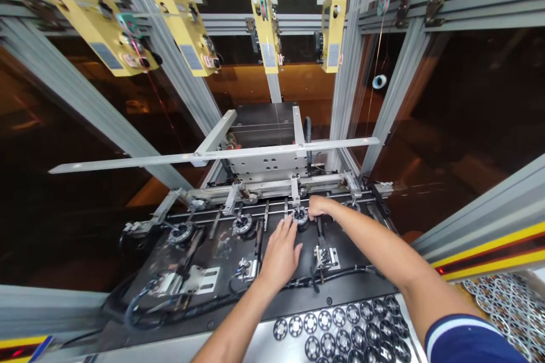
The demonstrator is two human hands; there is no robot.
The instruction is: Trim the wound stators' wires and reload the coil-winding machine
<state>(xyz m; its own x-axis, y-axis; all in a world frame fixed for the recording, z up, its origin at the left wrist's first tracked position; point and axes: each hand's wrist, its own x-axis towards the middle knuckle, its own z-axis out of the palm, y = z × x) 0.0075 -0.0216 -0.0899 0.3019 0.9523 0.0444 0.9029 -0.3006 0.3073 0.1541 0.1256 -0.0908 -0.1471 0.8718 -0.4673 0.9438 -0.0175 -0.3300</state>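
My left hand [281,249] lies over the machine's black bed, fingers stretched forward. Its fingertips reach the near left edge of a round slotted stator [301,219] seated on a fixture. On that stator's right side is my right hand [319,207], with its fingers curled downward and closed. What is between those fingers, if anything, is hidden. Farther left, a second stator [242,224] and a third stator [181,232] sit on similar fixtures. Part of another fixture shows behind my right forearm.
Several loose stators [325,319] lie in rows on the pale front ledge. A long metal bar [255,152] crosses above the bed, below yellow wire tensioners [266,34]. Small clamp blocks [327,258] stand along the bed. Metal rings [500,300] are piled at right, beside a yellow-edged post [489,252].
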